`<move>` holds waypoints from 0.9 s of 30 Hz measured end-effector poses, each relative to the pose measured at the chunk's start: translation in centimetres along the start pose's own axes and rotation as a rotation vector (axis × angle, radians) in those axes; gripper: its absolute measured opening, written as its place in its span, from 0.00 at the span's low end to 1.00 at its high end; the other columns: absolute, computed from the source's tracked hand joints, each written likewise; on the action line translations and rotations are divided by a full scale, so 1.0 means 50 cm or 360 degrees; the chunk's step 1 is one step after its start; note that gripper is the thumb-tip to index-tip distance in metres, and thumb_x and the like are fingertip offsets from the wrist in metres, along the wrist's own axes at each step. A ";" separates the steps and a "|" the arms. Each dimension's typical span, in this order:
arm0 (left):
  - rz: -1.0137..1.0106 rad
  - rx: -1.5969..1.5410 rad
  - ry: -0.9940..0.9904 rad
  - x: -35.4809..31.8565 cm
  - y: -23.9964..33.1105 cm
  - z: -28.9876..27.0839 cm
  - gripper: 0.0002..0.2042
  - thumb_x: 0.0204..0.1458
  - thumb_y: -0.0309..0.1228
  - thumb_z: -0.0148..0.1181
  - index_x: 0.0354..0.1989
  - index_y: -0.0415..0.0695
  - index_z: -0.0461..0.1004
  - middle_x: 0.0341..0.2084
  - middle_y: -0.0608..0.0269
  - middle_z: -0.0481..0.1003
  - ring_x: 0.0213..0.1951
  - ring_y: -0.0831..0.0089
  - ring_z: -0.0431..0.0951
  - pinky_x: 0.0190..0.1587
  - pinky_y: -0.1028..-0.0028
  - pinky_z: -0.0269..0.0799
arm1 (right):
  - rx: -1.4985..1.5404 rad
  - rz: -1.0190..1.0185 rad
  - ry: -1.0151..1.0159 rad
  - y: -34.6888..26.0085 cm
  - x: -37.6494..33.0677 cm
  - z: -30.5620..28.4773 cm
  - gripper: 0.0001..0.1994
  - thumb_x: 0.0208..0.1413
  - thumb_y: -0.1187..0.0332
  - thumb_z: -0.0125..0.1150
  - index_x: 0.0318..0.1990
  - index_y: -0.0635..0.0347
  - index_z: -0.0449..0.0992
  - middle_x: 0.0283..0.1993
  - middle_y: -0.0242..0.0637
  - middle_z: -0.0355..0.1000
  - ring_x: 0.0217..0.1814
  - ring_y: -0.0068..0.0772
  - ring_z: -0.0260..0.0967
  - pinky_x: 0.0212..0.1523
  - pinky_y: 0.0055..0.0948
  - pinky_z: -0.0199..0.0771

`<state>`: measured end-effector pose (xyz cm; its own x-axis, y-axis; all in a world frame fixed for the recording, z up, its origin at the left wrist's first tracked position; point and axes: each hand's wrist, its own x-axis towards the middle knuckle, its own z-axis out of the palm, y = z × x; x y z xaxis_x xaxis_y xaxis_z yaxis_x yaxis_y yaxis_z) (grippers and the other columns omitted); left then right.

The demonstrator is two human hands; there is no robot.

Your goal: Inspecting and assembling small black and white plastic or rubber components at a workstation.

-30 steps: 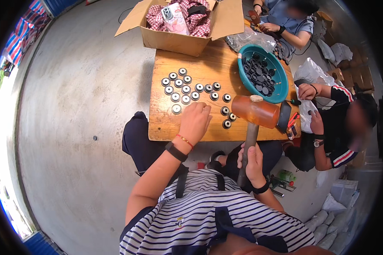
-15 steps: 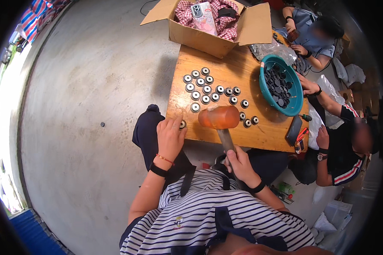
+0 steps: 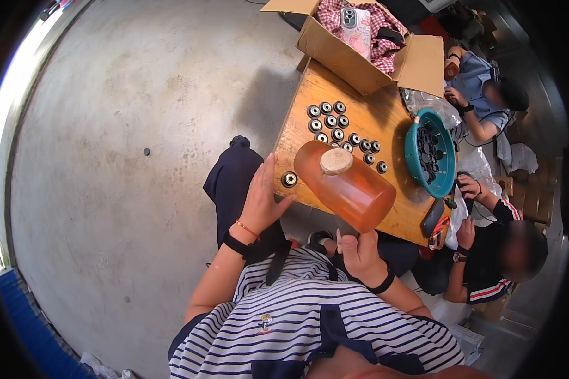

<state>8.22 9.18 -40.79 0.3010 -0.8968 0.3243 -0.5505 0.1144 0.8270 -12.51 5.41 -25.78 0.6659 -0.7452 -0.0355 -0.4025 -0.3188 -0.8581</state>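
Observation:
My right hand (image 3: 361,256) grips the handle of a mallet with a translucent orange head (image 3: 370,199). The mallet head is lifted close to the view and covers part of the table and some of the parts on it. At the table's near left corner, my left hand (image 3: 262,199) is spread with its fingers stretched out, holding nothing. Just right of its fingers, a round black part with a metal centre (image 3: 289,179) sits upright on the wooden table (image 3: 289,144). Several more such round parts (image 3: 331,122) stand in a loose group farther back.
A teal basin (image 3: 412,151) of black round pieces stands at the table's right. An open cardboard box (image 3: 344,57) with checked cloth and a phone (image 3: 356,31) is at the far end. A dark phone (image 3: 432,216) lies near the right edge. Two people work on the right.
The mallet head has risen toward the view. My left hand has let go of the nearest round part and opened out beside it. The view has shifted, and the co-worker's hand has left the basin.

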 end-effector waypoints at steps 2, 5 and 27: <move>0.0051 -0.0021 0.0024 0.013 0.012 0.000 0.48 0.37 0.29 0.72 0.67 0.35 0.46 0.63 0.43 0.58 0.62 0.47 0.60 0.65 0.57 0.56 | -0.0192 0.0035 0.0030 0.063 -0.006 0.020 0.23 0.64 0.55 0.49 0.50 0.72 0.63 0.31 0.56 0.73 0.34 0.58 0.74 0.33 0.43 0.73; 0.0004 -0.0012 -0.0083 0.031 0.023 0.007 0.47 0.38 0.26 0.71 0.67 0.34 0.46 0.63 0.41 0.57 0.64 0.48 0.59 0.65 0.61 0.57 | -0.0358 0.0326 -0.0205 0.127 -0.003 0.034 0.25 0.64 0.53 0.47 0.49 0.73 0.64 0.27 0.56 0.72 0.29 0.57 0.74 0.30 0.41 0.71; 0.0678 0.0716 -0.0615 0.060 0.143 0.188 0.18 0.47 0.24 0.52 0.49 0.40 0.72 0.54 0.55 0.70 0.57 0.62 0.67 0.63 0.58 0.57 | 0.0906 0.0582 0.0717 0.121 -0.172 -0.086 0.21 0.68 0.52 0.40 0.42 0.65 0.65 0.21 0.33 0.63 0.16 0.20 0.60 0.19 0.19 0.60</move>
<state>-2.14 3.29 -38.24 -0.2614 -0.9100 0.3217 -0.8502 0.3749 0.3697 -23.37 7.37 -28.45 0.1885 -0.9473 -0.2589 -0.0836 0.2472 -0.9653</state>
